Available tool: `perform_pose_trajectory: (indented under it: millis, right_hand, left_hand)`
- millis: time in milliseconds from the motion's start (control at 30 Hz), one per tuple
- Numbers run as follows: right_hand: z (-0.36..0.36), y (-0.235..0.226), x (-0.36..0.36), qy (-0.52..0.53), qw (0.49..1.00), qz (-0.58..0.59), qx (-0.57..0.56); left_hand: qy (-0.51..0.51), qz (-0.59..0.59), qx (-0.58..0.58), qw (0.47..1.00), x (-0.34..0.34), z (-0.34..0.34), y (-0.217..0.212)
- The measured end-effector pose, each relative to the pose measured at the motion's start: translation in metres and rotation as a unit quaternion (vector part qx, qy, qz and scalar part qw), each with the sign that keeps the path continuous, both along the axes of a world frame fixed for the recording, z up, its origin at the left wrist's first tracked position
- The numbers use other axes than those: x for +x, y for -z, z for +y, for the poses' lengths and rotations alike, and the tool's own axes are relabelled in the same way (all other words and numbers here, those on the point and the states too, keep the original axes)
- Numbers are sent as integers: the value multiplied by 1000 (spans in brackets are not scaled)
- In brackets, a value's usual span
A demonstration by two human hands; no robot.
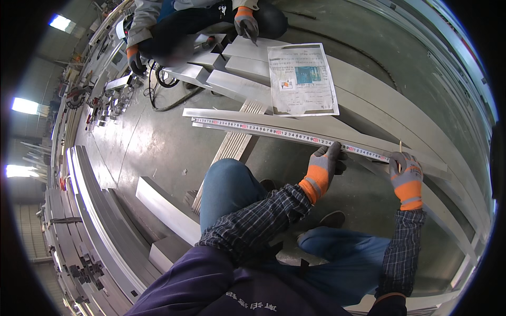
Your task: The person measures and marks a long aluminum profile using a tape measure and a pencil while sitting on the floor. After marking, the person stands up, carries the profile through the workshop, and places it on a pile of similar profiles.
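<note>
A white tape measure blade (262, 129) with black and red marks lies stretched along a long pale metal profile (316, 125) in front of me. My left hand (322, 169), in a grey and orange glove, is closed with thumb and fingers pinching the blade at the profile's near edge. Farther right my right hand (406, 176), gloved alike, is closed at the blade's right-hand stretch. A thin pencil-like stick (400, 146) pokes up from its fingers. Whether the tape's case is in that hand is hidden.
A printed sheet (310, 100) lies on more profiles beyond. Another person's gloved hand (246, 23) holds a dark pointed tool at the far side. A ribbed support (235, 143) carries the profiles. Long profiles (89, 189) stack at left; a black cable (176, 102) lies on the floor.
</note>
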State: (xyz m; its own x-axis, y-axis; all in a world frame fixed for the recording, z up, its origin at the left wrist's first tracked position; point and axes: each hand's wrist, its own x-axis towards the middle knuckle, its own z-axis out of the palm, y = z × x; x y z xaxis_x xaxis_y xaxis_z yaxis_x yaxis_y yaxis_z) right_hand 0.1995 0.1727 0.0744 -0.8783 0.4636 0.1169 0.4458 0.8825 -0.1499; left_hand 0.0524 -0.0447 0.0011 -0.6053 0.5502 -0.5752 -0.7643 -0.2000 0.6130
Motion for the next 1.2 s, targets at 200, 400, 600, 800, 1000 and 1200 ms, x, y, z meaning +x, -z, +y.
perform_pose_trajectory:
  millis: [200, 400, 600, 800, 1000, 1200]
  right_hand:
    - [-12, -8, -5, 4, 1000, -18, 14]
    - [10, 8, 7, 0, 999, 47, 16]
    - [67, 57, -10, 125, 985, -117, 34]
    - [86, 70, -8, 136, 980, -143, 23]
    - [92, 66, -4, 111, 984, -139, 1]
    - [92, 76, -3, 86, 992, -93, 25]
  left_hand:
    - [-6, 5, -10, 1000, 1, -8, -2]
    - [17, 34, -5, 999, -7, 6, 6]
    - [29, 54, -42, 997, -2, 35, 24]
    - [56, 80, -78, 992, 5, 38, 26]
    - [133, 128, -93, 978, 26, 45, 21]
    - [128, 343, -73, 928, 48, 48, 32]
